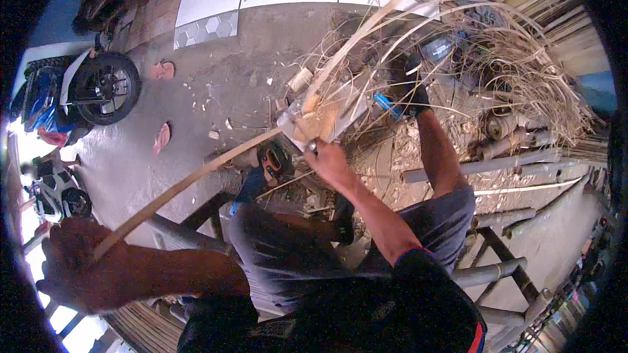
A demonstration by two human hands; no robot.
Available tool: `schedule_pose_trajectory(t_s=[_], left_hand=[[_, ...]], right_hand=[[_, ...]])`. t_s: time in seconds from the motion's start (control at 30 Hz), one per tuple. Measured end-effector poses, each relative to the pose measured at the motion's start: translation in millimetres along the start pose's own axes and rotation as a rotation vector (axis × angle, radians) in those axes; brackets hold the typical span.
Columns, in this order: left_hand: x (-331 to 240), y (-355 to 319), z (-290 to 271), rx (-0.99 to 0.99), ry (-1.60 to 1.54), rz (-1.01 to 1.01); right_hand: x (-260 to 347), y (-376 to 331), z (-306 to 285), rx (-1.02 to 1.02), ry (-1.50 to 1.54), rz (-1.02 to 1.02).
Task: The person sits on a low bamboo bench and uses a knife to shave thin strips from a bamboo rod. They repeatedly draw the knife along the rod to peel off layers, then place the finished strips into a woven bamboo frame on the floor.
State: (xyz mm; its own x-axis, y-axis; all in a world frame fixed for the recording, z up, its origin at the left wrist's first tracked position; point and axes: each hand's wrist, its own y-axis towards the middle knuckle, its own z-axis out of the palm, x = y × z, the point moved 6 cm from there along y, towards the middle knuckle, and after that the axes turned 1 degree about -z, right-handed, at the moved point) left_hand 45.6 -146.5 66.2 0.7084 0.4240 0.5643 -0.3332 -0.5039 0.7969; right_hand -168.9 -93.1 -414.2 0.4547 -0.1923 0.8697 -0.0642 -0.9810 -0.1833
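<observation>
My left hand (pixel 78 265) is closed on the near end of a long pale bamboo strip (pixel 196 180). The strip runs up and to the right, then curves away towards the top of the picture. My right hand (pixel 329 159) grips a small knife (pixel 311 147), its metal tip against the strip over a pale wooden block (pixel 318 122). I am sitting with my grey-clad knees below the hands. One foot (pixel 275 160) rests under the strip and the other, dark-covered foot (pixel 409 88) lies further out among the shavings.
A tangled heap of bamboo shavings (pixel 517 72) lies at the upper right, with bamboo poles (pixel 510 165) beside it. A motorbike wheel (pixel 104 88) stands at the left, with two pink sandals (pixel 161 137) on the concrete floor. A metal frame (pixel 497 269) surrounds my seat.
</observation>
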Motion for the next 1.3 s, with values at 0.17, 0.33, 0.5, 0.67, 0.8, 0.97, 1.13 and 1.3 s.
schedule_pose_trajectory(t_s=[0.17,0.33,0.5,0.67,0.8,0.97,1.13,1.3], left_hand=[[-31,11,-30,-0.067,0.104,0.152],[-16,17,-1,0.093,0.521,0.123],[-16,7,-9,-0.069,0.010,0.070],[-20,13,-17,-0.182,-0.118,0.112],[-7,5,-4,-0.258,-0.148,0.101],[-33,20,-26,-0.112,0.031,0.138],[-27,13,-7,-0.061,0.316,0.161],[-14,-3,-9,-0.303,-0.190,0.019]], right_hand=[[-12,-4,8,0.027,-0.201,-0.062],[-26,-6,9,0.063,-0.148,0.085],[25,-3,-8,-0.082,-0.266,-0.215],[-90,6,5,0.013,-0.342,0.134],[-16,-5,-9,0.034,-0.193,-0.033],[-136,-32,6,0.053,-0.259,0.024],[-129,-71,20,-0.010,-0.421,0.003],[-160,-87,12,0.146,-0.317,0.375]])
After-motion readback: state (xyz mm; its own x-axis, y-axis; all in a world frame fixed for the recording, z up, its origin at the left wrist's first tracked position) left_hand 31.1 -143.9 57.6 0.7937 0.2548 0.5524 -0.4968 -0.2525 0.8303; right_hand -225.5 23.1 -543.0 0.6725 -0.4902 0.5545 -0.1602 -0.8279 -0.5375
